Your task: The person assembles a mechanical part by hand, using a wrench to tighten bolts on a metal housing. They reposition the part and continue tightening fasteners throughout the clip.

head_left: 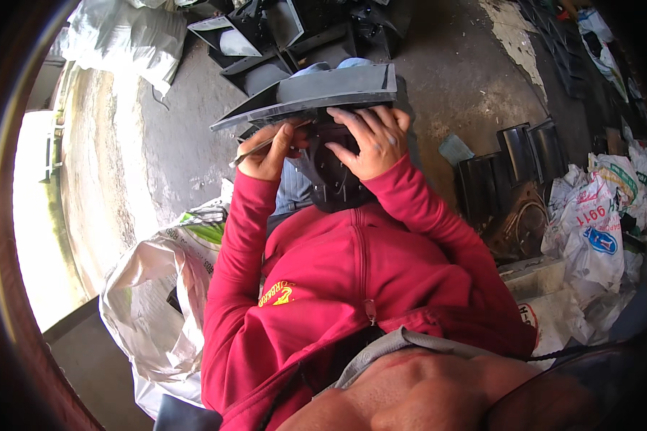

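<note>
A large black plastic part (331, 87) with a broad, dusty grey face lies across my lap. Below its near edge, its darker section with a round recess (328, 169) reaches toward my waist. My left hand (267, 152) is closed around a slim, pen-like tool (253, 153) at the part's left underside; the tool's working tip is hard to make out. At the right, my right hand (374, 140) grips the part's near edge, its fingers over the edge and its thumb apart on the dark section. Grey smudges mark its fingers.
More black plastic parts (295, 32) are piled on the floor ahead. Others (507, 161) stand at the right, near white printed sacks (589, 230). An open white sack (154, 316) sits by my left side. A translucent plastic bag (126, 43) lies at the far left.
</note>
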Available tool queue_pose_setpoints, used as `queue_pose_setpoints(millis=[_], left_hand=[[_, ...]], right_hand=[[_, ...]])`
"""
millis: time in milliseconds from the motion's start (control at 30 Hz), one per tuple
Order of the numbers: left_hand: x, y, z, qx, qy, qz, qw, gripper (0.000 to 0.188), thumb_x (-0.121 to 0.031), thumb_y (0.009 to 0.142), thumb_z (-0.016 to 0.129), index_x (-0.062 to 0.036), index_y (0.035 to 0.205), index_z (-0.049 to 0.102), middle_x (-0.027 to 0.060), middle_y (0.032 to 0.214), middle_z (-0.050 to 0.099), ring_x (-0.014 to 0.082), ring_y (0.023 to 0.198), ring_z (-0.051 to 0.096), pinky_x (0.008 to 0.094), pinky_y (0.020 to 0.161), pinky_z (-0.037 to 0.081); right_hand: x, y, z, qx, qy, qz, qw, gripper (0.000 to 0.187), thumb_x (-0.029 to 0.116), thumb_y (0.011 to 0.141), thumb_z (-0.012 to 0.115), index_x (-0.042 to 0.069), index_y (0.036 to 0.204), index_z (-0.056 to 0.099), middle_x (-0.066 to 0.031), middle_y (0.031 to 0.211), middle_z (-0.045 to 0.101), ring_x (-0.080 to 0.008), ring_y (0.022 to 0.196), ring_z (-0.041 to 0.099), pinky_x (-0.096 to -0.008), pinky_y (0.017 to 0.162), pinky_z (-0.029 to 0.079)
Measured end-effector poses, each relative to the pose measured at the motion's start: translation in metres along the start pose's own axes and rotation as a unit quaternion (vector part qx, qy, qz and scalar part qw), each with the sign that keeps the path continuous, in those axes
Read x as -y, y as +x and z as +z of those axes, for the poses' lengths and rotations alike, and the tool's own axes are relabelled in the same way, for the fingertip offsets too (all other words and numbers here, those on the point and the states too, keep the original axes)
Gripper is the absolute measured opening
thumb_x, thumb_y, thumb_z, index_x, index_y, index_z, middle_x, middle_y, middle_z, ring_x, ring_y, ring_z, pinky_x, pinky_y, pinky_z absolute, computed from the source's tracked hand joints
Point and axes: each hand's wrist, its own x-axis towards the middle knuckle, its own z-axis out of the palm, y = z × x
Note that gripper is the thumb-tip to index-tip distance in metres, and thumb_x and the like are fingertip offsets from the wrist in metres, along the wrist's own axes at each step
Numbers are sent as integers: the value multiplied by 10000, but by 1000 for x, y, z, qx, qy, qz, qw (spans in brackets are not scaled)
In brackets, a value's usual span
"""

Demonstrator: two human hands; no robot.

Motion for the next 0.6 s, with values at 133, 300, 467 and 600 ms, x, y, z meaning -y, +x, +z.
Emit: queue_pose_setpoints(millis=[133,300,467,600], left_hand=[[0,-2,5,-9,225,141,964,167,-125,902,654,-3,1007,699,132,827,705,217,677,696,314,591,541],[-36,11,34,28,511,159,844,156,-199,844,657,-73,933,683,132,816,683,330,697,680,404,625,556],[-34,28,44,81,592,122,792,188,-230,807,662,-95,934,698,145,839,680,341,727,682,429,634,558],[-9,19,28,-9,441,240,865,123,-177,827,665,-66,880,672,159,767,672,359,657,670,415,566,546]], right_hand=[[3,-1,2,-4,12,-2,1000,549,329,678,805,226,1193,645,50,964,657,-183,938,570,-395,881,333],[-5,-1,6,-28,37,-17,999,578,333,684,795,218,1225,628,11,946,618,-205,917,553,-414,870,349],[-17,-9,-3,-119,92,-11,989,626,117,653,849,95,1231,609,-103,1128,596,-305,998,591,-385,861,502],[-36,-21,-6,-139,71,-33,987,710,222,635,893,75,1247,564,-107,1159,582,-296,1049,563,-420,907,469]])
